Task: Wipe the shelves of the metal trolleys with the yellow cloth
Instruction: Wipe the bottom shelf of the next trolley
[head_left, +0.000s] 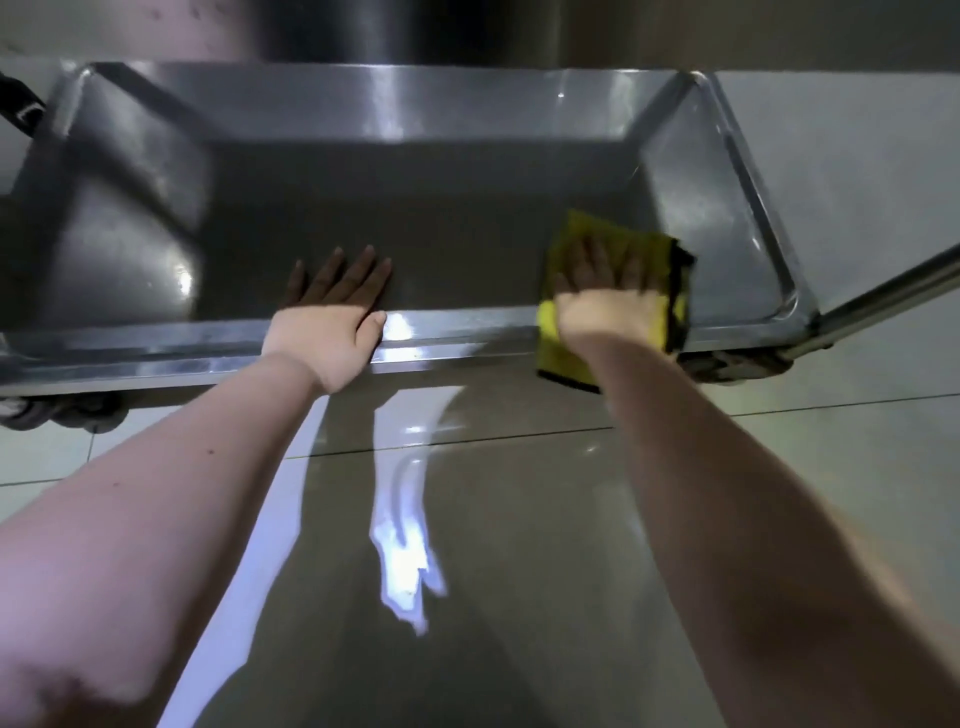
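Observation:
A low steel trolley shelf (467, 218) with raised rims fills the upper half of the head view. The yellow cloth (649, 249) with a dark edge lies over the shelf's near rim at the right, one end hanging down over the front. My right hand (605, 291) presses flat on the cloth, fingers straight and reaching into the shelf. My left hand (332, 312) rests flat on the near rim at the middle, fingers spread inside the shelf, holding nothing.
A metal upright or handle bar (893, 291) runs out from the trolley's near right corner. Castor wheels (62, 413) show under the near left and right corners. Glossy grey floor tiles (493, 519) lie below. Another shelf's shadow darkens the surface.

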